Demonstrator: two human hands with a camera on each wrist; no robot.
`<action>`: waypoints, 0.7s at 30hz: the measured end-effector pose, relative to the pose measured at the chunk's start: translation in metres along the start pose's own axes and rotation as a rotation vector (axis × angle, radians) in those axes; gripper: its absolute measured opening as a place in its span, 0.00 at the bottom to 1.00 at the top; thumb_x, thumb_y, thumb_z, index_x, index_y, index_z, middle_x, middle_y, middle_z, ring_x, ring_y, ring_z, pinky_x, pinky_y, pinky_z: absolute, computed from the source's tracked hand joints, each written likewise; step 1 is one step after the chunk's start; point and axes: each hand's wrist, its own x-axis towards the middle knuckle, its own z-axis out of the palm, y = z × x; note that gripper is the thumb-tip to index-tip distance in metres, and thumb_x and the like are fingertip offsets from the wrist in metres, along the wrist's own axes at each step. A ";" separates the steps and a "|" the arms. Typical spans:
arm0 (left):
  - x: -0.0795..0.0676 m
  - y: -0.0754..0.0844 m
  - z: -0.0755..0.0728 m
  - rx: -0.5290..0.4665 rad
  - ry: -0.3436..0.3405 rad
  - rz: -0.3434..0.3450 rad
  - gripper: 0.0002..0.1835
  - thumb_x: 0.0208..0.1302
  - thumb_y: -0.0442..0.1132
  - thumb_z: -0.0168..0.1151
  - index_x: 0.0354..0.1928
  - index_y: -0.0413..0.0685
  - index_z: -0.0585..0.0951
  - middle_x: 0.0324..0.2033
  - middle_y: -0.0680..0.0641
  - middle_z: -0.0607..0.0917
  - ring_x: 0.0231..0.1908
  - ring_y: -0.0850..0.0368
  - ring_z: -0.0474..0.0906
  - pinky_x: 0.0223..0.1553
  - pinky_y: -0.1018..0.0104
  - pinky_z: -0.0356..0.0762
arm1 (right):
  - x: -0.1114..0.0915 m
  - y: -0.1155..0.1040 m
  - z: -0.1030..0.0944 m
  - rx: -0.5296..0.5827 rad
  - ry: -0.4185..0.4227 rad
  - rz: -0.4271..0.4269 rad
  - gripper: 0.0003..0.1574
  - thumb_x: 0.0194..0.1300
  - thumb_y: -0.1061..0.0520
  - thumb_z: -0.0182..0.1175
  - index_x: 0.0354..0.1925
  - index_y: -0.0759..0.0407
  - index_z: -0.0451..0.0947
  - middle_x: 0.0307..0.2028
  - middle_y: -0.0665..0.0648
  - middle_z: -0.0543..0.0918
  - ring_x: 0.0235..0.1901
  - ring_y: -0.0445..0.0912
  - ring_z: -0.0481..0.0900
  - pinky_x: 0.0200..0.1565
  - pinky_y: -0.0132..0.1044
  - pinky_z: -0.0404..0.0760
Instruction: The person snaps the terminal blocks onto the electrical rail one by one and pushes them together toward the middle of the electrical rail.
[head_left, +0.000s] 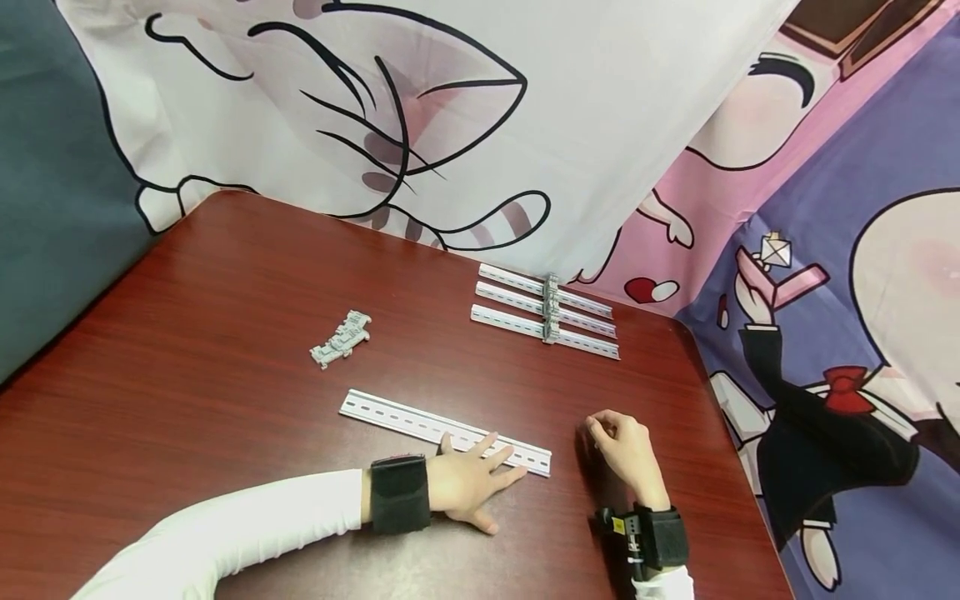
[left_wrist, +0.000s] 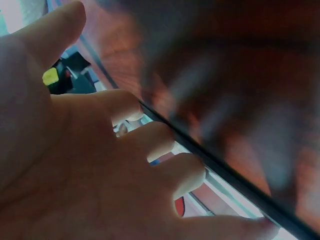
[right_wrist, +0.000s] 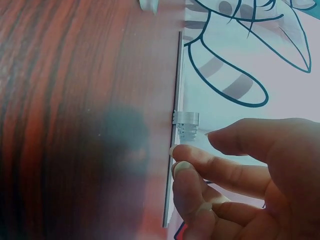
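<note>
A slotted white metal DIN rail (head_left: 408, 419) lies at a slant across the near middle of the table. My left hand (head_left: 468, 485) is spread flat beside its right half, with the fingers reaching over the rail. In the left wrist view the fingertips (left_wrist: 192, 172) come right up to the rail's dark edge (left_wrist: 220, 167). To the right of the rail, my right hand (head_left: 628, 450) hovers low with loosely bent fingers. Between its thumb (right_wrist: 245, 137) and fingers there is a gap with nothing in it.
Grey plastic terminal blocks (head_left: 341, 339) lie on the table (head_left: 225, 333) left of centre. At the back right, three parallel rails (head_left: 506, 318) carry a row of similar grey blocks (head_left: 551, 308). A printed cloth (head_left: 600, 108) hangs along the back and right edges.
</note>
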 end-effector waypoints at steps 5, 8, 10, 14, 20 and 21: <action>0.014 0.000 -0.006 -0.047 0.012 -0.018 0.45 0.55 0.71 0.57 0.74 0.76 0.54 0.75 0.62 0.54 0.76 0.58 0.45 0.61 0.32 0.62 | 0.000 0.000 -0.001 0.007 -0.006 -0.006 0.10 0.67 0.54 0.59 0.37 0.56 0.85 0.20 0.50 0.78 0.21 0.40 0.70 0.26 0.31 0.68; 0.022 -0.002 -0.010 -0.077 0.030 -0.028 0.47 0.54 0.70 0.59 0.74 0.71 0.55 0.75 0.62 0.55 0.76 0.58 0.45 0.61 0.32 0.62 | 0.000 0.000 0.000 0.009 -0.011 -0.010 0.09 0.67 0.55 0.59 0.37 0.56 0.85 0.21 0.51 0.78 0.22 0.40 0.71 0.27 0.30 0.68; 0.028 -0.003 -0.012 -0.096 0.045 -0.032 0.47 0.54 0.70 0.60 0.74 0.68 0.56 0.75 0.61 0.56 0.76 0.58 0.45 0.62 0.32 0.61 | -0.001 0.001 0.001 0.012 -0.016 -0.009 0.09 0.68 0.55 0.59 0.38 0.56 0.85 0.21 0.51 0.78 0.22 0.40 0.70 0.27 0.30 0.68; 0.041 -0.008 -0.015 -0.115 0.068 -0.026 0.47 0.56 0.69 0.60 0.75 0.66 0.55 0.75 0.61 0.55 0.76 0.58 0.45 0.63 0.31 0.59 | -0.003 0.001 0.002 0.022 -0.026 -0.009 0.09 0.68 0.54 0.59 0.38 0.55 0.85 0.19 0.51 0.78 0.20 0.39 0.70 0.25 0.30 0.67; 0.058 -0.011 -0.019 -0.123 0.084 -0.007 0.46 0.57 0.68 0.59 0.75 0.66 0.55 0.75 0.60 0.54 0.76 0.58 0.44 0.63 0.31 0.58 | -0.004 0.000 0.002 0.028 -0.035 -0.010 0.10 0.68 0.53 0.59 0.38 0.54 0.85 0.19 0.50 0.75 0.19 0.39 0.67 0.24 0.30 0.66; 0.060 -0.011 -0.020 -0.125 0.085 -0.004 0.46 0.58 0.68 0.58 0.75 0.66 0.54 0.75 0.60 0.54 0.76 0.58 0.43 0.64 0.31 0.57 | -0.004 -0.001 0.002 0.028 -0.036 -0.008 0.10 0.69 0.53 0.59 0.38 0.54 0.85 0.19 0.50 0.75 0.19 0.39 0.67 0.24 0.30 0.66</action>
